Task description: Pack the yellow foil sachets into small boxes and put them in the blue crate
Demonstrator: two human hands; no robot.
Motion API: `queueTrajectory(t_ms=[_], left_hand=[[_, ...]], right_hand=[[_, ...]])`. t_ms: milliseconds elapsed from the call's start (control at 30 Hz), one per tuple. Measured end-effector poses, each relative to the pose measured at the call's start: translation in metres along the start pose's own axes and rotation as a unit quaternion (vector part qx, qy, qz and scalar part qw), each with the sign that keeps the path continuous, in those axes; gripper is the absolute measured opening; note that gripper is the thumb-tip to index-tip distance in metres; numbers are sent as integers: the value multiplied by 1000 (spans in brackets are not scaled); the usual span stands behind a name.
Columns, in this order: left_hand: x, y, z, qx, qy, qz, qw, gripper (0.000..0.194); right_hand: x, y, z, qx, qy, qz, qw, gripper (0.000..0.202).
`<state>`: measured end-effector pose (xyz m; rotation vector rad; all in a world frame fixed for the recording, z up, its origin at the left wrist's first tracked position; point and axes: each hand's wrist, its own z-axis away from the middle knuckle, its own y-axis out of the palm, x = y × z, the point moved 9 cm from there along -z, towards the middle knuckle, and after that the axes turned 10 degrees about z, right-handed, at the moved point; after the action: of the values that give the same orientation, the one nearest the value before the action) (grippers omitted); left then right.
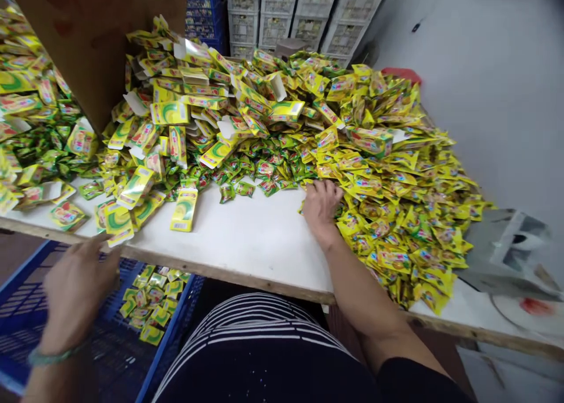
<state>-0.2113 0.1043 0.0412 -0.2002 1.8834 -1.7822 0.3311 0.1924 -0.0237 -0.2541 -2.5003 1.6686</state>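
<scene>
On the left, my left hand (83,276) is over the table's front edge, above the blue crate. Its fingertips are at the lower end of a yellow-green box (118,222); I cannot make out whether they grip it. My right hand (322,202) rests at the left side of the heap of yellow packets (388,197), fingers curled; what they hold, if anything, is hidden. Small green candies (267,169) lie left of that hand. A single yellow box (184,209) lies on the white table (255,238), with a pile of yellow boxes (170,113) behind it.
Below the table's left side, a blue crate (165,356) holds several yellow boxes (154,300). A brown cardboard panel (94,33) divides the piles. A grey device (506,250) stands at the right. Stacked white crates (277,9) are at the back.
</scene>
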Motion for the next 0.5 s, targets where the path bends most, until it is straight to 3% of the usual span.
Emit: queueTrajectory(t_ms=[33, 133, 233, 367, 433, 500], left_hand=[[-31, 2, 5, -32, 42, -23, 998, 34], [-127, 42, 7, 12, 132, 33, 991, 36], [-195, 90, -9, 60, 131, 52, 988, 46], [-244, 142, -27, 91, 134, 40, 986, 44], [-252, 154, -29, 86, 154, 48, 983, 40], [-251, 159, -26, 93, 161, 73, 980, 31]], right_hand=[[0, -1, 1, -16, 3, -18, 1000, 32], [16, -10, 9, -49, -5, -111, 993, 31], [40, -5, 22, 16, 1, -234, 972, 32], [64, 23, 38, 142, 36, -325, 934, 26], [69, 33, 41, 173, 39, -331, 927, 22], [73, 32, 38, 162, 13, -326, 931, 18]])
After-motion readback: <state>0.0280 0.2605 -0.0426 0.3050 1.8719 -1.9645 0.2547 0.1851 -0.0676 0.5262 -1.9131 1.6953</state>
